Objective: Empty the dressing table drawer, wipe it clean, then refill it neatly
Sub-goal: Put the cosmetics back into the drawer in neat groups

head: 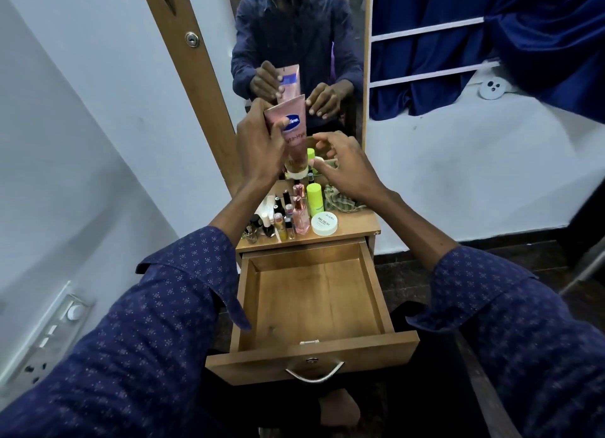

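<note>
White walls [98, 116] are enclosing the corner, a switch panel [49, 332] sitting low on the left. Blue curtains [458, 44] are hanging right of the mirror [294, 28], above dark flooring [491, 251].

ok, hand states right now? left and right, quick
Left hand: grips the pink tube, cap end down, above the tabletop.
Right hand: open, fingers spread, holding nothing, beside the tube.

The wooden drawer [311, 293] stands pulled fully out and bare inside, while a pink lotion tube [292, 136] hangs cap-down above the tabletop, where nail-polish bottles [278, 218], a lime bottle [315, 199], a white jar [324, 224] and a crumpled cloth [340, 200] crowd together
</note>
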A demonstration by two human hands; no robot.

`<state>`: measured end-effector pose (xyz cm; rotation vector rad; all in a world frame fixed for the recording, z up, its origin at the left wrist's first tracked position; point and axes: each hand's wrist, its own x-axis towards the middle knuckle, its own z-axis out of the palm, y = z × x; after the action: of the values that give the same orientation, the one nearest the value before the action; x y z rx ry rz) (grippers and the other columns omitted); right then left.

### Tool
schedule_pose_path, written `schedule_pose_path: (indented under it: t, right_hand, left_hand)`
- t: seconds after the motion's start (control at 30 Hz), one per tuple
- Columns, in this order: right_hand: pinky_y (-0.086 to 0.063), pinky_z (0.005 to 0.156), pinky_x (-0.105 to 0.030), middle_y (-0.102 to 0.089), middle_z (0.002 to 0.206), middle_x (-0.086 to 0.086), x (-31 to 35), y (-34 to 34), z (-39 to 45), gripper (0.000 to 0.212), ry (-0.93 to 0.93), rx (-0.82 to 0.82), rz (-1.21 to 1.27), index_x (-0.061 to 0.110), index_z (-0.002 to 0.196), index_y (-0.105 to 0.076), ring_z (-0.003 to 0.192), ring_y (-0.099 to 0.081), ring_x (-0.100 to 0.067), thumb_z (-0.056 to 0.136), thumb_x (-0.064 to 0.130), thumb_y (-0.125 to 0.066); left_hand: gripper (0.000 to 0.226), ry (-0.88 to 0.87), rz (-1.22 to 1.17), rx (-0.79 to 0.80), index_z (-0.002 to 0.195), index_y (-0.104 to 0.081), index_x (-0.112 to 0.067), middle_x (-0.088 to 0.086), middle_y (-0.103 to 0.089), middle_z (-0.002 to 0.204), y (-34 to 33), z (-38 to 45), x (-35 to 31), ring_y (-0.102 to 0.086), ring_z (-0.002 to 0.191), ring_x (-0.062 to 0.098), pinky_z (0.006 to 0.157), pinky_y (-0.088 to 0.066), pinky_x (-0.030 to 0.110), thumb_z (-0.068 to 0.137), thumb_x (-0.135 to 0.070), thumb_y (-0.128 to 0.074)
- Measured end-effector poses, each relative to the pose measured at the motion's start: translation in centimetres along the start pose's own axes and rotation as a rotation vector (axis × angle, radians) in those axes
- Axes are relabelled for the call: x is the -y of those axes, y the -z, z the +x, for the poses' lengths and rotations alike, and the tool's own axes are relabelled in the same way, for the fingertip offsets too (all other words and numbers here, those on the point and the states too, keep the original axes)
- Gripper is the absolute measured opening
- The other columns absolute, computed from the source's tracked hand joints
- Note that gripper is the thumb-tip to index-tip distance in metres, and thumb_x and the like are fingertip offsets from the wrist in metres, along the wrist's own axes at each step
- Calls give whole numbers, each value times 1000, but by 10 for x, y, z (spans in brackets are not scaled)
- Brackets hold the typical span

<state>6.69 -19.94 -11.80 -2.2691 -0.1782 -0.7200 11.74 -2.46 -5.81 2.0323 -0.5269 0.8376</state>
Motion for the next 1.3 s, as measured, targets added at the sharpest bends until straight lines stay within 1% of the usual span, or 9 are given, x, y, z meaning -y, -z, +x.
schedule_pose_path:
  t: [0.17,0.4,0.53,0.6,0.73,0.9,1.03,1.13,1.3]
  right_hand:
    - [-56,78,-22,-59,128,6,15,8,-38,81,-108,-60,73,28,142,-45,103,-63,-6,79,66,-78]
    - [-52,63,-25,-57,110,9,9,-8,-137,79,-228,-123,-73,24,127,-36,89,-62,-8,74,50,-88]
    - [-47,62,-29,-60,103,10,-4,-23,-184,75,-344,-59,-141,26,120,-34,84,-65,-11,71,50,-86]
    - [-46,64,-31,-64,104,8,-10,-32,-200,72,-390,-15,-181,26,117,-34,86,-67,-16,71,51,-85]
    - [-53,70,-38,-67,113,2,-17,-47,-217,76,-449,104,-276,23,123,-36,97,-71,-27,71,51,-84]
    - [-59,78,-43,-69,121,-6,-14,-66,-231,70,-389,241,-411,18,128,-41,101,-71,-28,81,50,-83]
    - [-54,82,-42,-70,119,-10,-12,-72,-233,77,-441,303,-504,12,141,-44,103,-70,-32,85,47,-82]
    - [-54,79,-40,-71,113,-10,-10,-71,-233,64,-458,321,-573,9,131,-57,98,-71,-31,84,45,-83]
    - [-54,77,-38,-71,113,-8,-8,-72,-233,51,-419,349,-645,13,120,-67,95,-71,-29,84,46,-82]
  left_hand:
    - [20,79,-192,91,101,-62,-5,-2,-69,91,-6,-12,-12,-65,77,-1,60,-53,18,93,-17,-76]
    - [15,227,-285,279,106,-73,-9,-5,-75,94,-28,-94,-5,-72,83,1,64,-55,15,93,-15,-79]
    - [20,368,-273,378,102,-70,-19,-5,-77,89,-41,-154,17,-76,81,12,68,-65,43,98,-38,-71]
    - [22,386,-261,405,101,-68,-22,-4,-77,89,-43,-183,26,-75,79,14,70,-63,48,102,-42,-58]
    - [27,451,-224,479,106,-70,-17,-6,-77,95,-42,-235,38,-73,82,11,76,-62,48,108,-35,-51]
    - [27,641,-256,642,132,-61,-14,1,-73,126,-41,-269,50,-72,107,17,89,-63,42,106,-19,-58]
    - [35,646,-269,722,138,-60,-9,-2,-69,123,-42,-278,51,-65,110,14,90,-53,28,104,-6,-57]
    - [34,606,-249,827,134,-64,-13,3,-71,127,-45,-281,54,-67,111,20,97,-55,35,102,-6,-57]
    - [31,635,-242,946,130,-70,-10,13,-62,132,-50,-284,61,-70,102,23,68,-56,14,105,-13,-52]
